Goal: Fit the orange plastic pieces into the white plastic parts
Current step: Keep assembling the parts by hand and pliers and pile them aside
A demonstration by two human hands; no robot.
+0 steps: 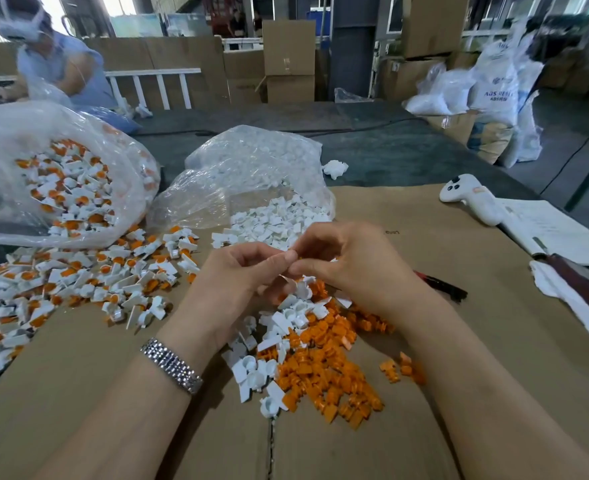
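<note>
At far left a clear plastic bag of joined white-and-orange parts lies open on its side, and more of the same joined parts spill from it across the flat brown cardboard sheet that covers the work surface. Behind it, a person in a pale blue top sits at the far side.

Right of that bag, a second clear plastic bag of plain white plastic parts lies open toward the hands.

The left hand, with a silver metal link watch on its wrist, has its fingers curled and its thumb and forefinger pinched at a small white plastic part, of which only a sliver shows below the fingertips. The right hand meets it fingertip to fingertip, its fingers curled and pinching too; a trace of orange shows there, but what it holds cannot be told.

Beneath both hands lies a mixed heap: loose white plastic parts on its left, loose orange plastic pieces on its right, with a few orange strays just beside it.

Further right lie a black pen, a white handheld controller, printed paper sheets and a white cloth.
</note>
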